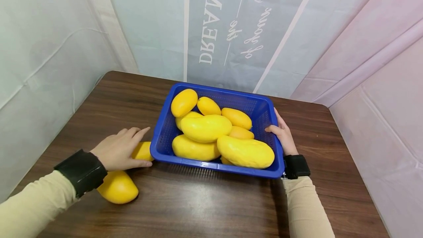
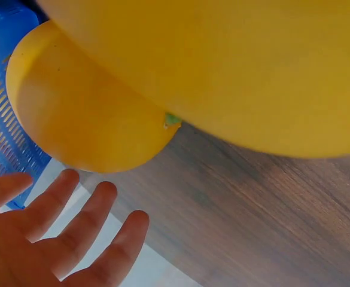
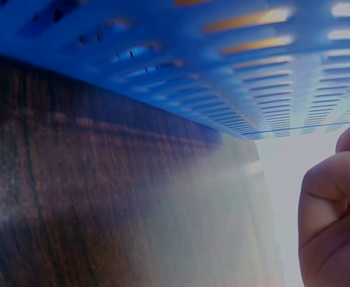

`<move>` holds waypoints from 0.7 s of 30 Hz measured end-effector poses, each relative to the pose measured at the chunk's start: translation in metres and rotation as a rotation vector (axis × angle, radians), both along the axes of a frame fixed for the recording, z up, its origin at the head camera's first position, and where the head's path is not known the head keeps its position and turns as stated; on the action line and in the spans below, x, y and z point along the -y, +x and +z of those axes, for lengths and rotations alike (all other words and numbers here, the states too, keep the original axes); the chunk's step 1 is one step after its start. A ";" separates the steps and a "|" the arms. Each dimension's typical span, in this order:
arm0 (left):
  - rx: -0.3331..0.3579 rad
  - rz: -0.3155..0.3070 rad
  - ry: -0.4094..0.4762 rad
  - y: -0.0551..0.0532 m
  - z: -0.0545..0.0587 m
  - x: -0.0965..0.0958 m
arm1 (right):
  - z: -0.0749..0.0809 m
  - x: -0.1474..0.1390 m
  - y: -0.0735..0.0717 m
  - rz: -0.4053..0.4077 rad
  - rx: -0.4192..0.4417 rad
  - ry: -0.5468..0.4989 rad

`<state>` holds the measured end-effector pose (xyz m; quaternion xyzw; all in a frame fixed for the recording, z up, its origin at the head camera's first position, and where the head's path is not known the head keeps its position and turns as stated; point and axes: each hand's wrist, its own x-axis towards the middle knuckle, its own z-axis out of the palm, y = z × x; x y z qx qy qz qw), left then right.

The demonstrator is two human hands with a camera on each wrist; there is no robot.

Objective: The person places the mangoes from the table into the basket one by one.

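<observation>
A blue plastic basket (image 1: 211,163) holds several yellow mangoes (image 1: 206,128) of different sizes. My right hand (image 1: 283,134) grips the basket's right rim, its thumb over the inside and its fingers outside. In the right wrist view, the slotted wall of the basket (image 3: 180,78) is beside the curled fingers. My left hand (image 1: 119,150) hovers with spread fingers over a mango (image 1: 144,151) lying against the basket's left side. The left wrist view shows that mango (image 2: 85,107) with a green stem end, apart from the fingertips (image 2: 106,191). A second loose mango (image 1: 118,188) lies under the left wrist.
The dark wood-grain table (image 1: 205,208) spreads around the basket. A grey-blue printed cloth (image 1: 244,28) hangs behind its far edge, and pale sheets (image 1: 43,39) hang at the left and right. Each wrist wears a black band (image 1: 82,172).
</observation>
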<state>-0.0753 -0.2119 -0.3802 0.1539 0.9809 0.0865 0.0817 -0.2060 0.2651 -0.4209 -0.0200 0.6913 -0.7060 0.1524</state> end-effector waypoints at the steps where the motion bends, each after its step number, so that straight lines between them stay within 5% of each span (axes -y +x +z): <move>1: -0.002 0.002 -0.009 -0.001 -0.001 0.000 | 0.000 0.000 0.000 0.001 -0.001 -0.002; 21: 0.100 0.046 -0.082 -0.005 -0.010 -0.001 | -0.002 0.000 -0.001 -0.004 0.001 -0.007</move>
